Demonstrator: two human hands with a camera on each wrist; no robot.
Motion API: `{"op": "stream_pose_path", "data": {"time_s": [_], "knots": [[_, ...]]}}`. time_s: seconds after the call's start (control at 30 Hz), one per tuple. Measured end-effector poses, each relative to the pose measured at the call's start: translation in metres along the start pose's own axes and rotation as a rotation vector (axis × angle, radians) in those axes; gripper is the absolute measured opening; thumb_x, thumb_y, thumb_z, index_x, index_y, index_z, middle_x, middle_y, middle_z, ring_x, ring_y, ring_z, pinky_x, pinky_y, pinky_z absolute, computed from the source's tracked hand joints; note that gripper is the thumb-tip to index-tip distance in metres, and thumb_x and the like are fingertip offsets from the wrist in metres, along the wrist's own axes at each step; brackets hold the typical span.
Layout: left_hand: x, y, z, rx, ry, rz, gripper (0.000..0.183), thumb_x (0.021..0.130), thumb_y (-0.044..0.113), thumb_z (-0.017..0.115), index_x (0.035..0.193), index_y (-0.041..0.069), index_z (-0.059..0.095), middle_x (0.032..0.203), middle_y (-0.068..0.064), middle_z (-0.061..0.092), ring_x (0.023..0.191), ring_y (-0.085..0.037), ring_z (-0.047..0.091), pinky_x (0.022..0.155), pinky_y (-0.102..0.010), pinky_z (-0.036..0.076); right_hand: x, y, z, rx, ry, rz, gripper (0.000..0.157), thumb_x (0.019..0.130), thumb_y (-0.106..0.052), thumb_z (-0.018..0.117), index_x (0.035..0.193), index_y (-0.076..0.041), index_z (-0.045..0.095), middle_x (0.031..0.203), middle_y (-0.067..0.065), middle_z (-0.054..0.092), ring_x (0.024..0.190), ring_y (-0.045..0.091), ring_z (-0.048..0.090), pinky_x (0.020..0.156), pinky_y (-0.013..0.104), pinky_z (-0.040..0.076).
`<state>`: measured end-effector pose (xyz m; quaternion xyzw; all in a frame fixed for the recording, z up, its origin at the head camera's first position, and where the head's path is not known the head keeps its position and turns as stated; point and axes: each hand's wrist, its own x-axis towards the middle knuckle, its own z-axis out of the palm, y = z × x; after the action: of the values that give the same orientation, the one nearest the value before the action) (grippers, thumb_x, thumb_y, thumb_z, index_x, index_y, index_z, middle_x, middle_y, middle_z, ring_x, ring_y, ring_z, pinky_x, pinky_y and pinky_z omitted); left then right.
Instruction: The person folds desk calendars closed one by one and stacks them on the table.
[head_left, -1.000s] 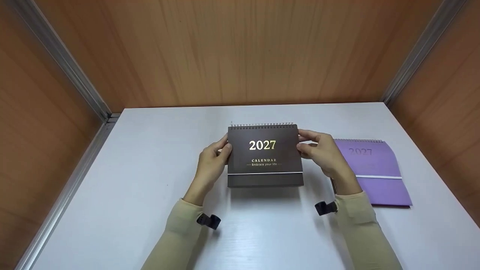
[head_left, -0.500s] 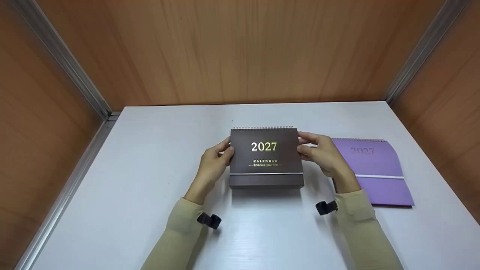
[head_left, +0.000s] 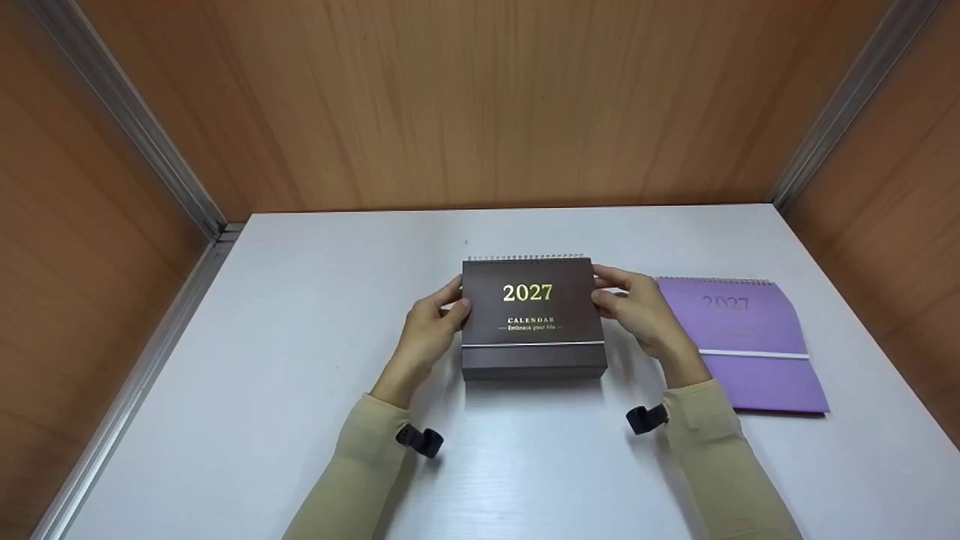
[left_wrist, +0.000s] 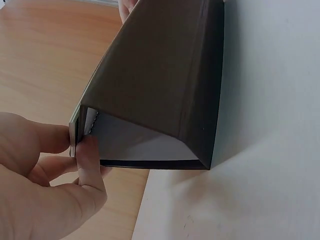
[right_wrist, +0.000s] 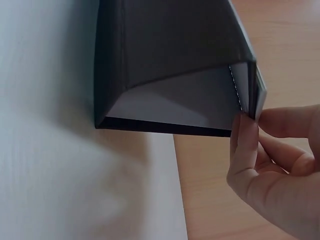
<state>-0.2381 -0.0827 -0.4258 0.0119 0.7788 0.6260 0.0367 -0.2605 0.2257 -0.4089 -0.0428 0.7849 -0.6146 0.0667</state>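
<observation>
A dark brown spiral-bound desk calendar [head_left: 533, 311], marked 2027 in gold, stands in the middle of the white table with its cover facing me. My left hand [head_left: 427, 330] pinches its left side edge, thumb on the cover. On the opposite edge my right hand [head_left: 637, 311] does the same. Both wrist views show the open triangular end of the folded stand, with pale inner walls. There, fingers of the left hand [left_wrist: 55, 185] and right hand [right_wrist: 280, 170] grip the corner near the binding. Whether the base bears fully on the table, I cannot tell.
A purple 2027 calendar [head_left: 757, 382] with a white band lies to the right, beside my right forearm. The white table [head_left: 300, 360] ends at a wood-grain back panel [head_left: 487, 112]. Side panels with metal edge rails [head_left: 142, 112] flank it.
The brown calendar has come down slightly, and its lower front edge shows thicker. Both hands have kept their pinch on its sides. My right forearm has shifted a little to the left.
</observation>
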Motion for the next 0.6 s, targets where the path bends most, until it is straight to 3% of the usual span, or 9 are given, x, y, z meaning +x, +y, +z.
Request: {"op": "stream_pose_path", "data": {"time_s": [0.3, 0.6], "knots": [[0.0056, -0.0032, 0.0031, -0.051, -0.038, -0.006, 0.052, 0.099, 0.019, 0.058, 0.148, 0.014, 0.043, 0.135, -0.006, 0.057, 0.109, -0.019, 0.063, 0.102, -0.039, 0.046, 0.0027, 0.0049, 0.0014, -0.032, 0.008, 0.0, 0.048, 0.097, -0.003, 0.052, 0.144, -0.002, 0.046, 0.132, 0.018, 0.053, 0.108, 0.025, 0.06, 0.088, 0.029, 0.055], [0.0075, -0.0101, 0.0028, -0.144, -0.09, -0.011, 0.05, 0.099, 0.014, 0.058, 0.147, 0.011, 0.045, 0.136, -0.006, 0.054, 0.117, -0.02, 0.057, 0.103, -0.034, 0.046, 0.0019, 0.0093, 0.0026, -0.053, -0.008, 0.004, 0.051, 0.096, -0.004, 0.052, 0.146, 0.002, 0.041, 0.135, 0.021, 0.05, 0.107, 0.023, 0.061, 0.091, 0.027, 0.053]]}}
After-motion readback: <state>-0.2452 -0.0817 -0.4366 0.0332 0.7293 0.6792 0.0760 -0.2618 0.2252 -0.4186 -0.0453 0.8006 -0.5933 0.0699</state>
